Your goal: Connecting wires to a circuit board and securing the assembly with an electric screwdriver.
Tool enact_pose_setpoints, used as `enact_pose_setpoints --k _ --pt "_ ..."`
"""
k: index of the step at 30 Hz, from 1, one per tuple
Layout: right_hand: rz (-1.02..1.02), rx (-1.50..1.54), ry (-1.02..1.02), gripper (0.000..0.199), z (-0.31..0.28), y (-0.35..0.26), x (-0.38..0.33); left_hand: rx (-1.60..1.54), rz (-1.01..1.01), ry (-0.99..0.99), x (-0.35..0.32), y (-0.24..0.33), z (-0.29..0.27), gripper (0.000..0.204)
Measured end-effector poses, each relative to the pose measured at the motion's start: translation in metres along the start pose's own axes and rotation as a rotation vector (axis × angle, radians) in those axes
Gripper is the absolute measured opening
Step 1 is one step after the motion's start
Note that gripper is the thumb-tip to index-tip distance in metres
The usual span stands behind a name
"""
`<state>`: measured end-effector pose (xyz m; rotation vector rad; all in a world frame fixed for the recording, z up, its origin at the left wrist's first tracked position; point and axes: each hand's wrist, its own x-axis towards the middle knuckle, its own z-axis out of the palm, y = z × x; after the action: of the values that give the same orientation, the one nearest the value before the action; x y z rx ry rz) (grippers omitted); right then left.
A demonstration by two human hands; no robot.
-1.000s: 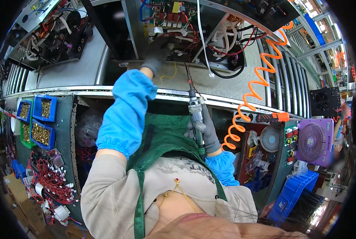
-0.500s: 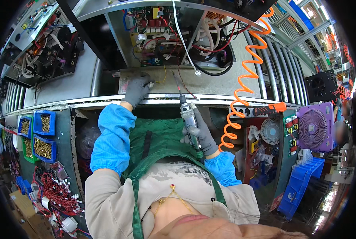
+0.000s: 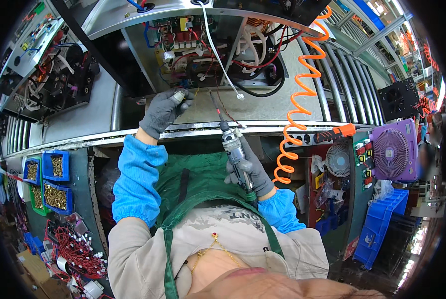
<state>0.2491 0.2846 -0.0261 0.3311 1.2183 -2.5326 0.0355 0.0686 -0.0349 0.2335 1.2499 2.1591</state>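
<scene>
My right hand, in a grey glove, is wrapped round a powered screwdriver with a metal and green body. Its long thin bit points away from me, toward an open metal cabinet. My left hand, also gloved, is closed in a pinch at the cabinet's near edge. A whitish bit shows at its fingertips; whether it is a small part or the glove tip I cannot make out. Close to those fingers hangs a thin yellow wire. Circuit boards and wiring fill the cabinet, and a white cable hangs in front.
Left of me sit blue bins of brass-coloured fasteners and a heap of red wires. An orange coiled hose hangs at right beside the rollers. A purple fan and a blue crate stand farther right.
My left hand has turned so its pinched fingers face up more, near the yellow wire. My right hand keeps the screwdriver in much the same place. The whole view has shifted slightly.
</scene>
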Motion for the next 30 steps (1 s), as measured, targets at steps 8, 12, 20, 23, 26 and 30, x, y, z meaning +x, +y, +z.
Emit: enact_pose_setpoints --k 8,12,20,23,26,30 --pt "0.087 -0.163 -0.065 0.096 0.018 -0.005 0.008 1.32 0.496 0.483 0.009 -0.007 0.001 0.02" --pt "0.109 -0.197 -0.046 0.093 0.026 -0.006 0.012 1.352 0.565 0.446 0.007 -0.009 0.0 0.017" --pt "0.103 -0.19 -0.005 0.092 0.027 -0.001 0.023 1.543 0.587 0.391 0.01 -0.008 0.01 0.015" --pt "0.099 -0.184 0.015 0.089 0.029 -0.003 0.028 1.586 0.537 0.365 0.017 0.0 0.017 0.015" --pt "0.068 -0.171 0.029 0.088 0.03 -0.002 0.036 1.58 0.515 0.352 0.027 0.001 0.015 0.016" --pt "0.068 -0.147 0.043 0.09 0.036 -0.006 0.044 1.549 0.642 0.368 0.036 -0.005 -0.002 0.021"
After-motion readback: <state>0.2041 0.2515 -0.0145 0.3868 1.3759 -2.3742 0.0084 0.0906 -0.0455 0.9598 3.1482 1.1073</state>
